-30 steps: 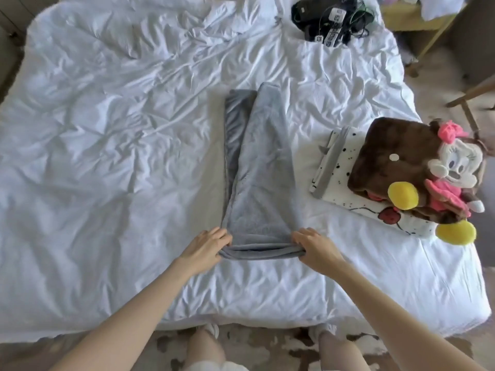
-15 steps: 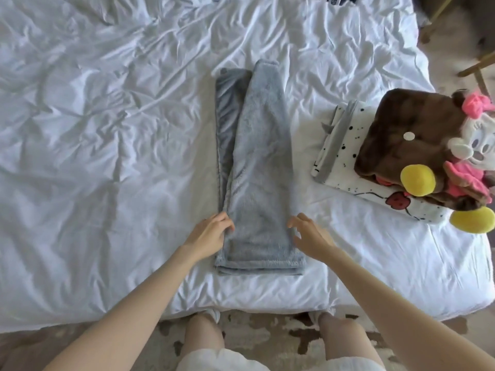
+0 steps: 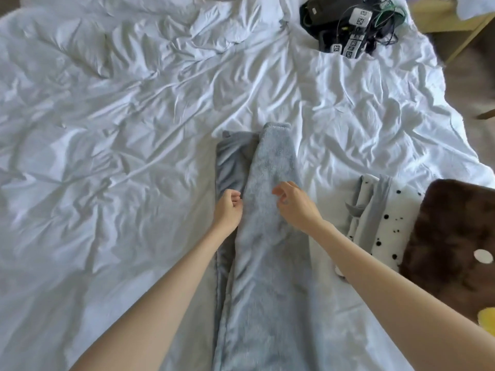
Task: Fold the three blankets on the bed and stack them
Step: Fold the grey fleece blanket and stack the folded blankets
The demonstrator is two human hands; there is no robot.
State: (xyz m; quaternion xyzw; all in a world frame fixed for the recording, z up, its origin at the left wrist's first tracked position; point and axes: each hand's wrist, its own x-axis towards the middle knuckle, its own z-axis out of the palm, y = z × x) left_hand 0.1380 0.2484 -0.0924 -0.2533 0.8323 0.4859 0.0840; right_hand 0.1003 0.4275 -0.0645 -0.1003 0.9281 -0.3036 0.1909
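Note:
A grey fleece blanket (image 3: 267, 263), folded into a long narrow strip, runs away from me down the middle of the bed (image 3: 107, 156). Its darker lower layer shows along the left side. My left hand (image 3: 227, 210) hovers over the strip's left edge with fingers loosely curled, no cloth visibly in it. My right hand (image 3: 296, 207) hangs just above the strip's middle, fingers relaxed and holding nothing. At the right lies a folded white spotted blanket (image 3: 383, 223) with a folded brown plush blanket (image 3: 450, 236) on top.
The white sheet is heavily wrinkled. A black device with tangled cables and tagged blocks (image 3: 348, 25) lies at the far right of the bed. A pale wooden piece of furniture (image 3: 442, 20) stands past the bed's far right corner.
Both hands have let go of the strip's near end and moved forward along it to about its middle. The view has shifted forward and closer over the bed.

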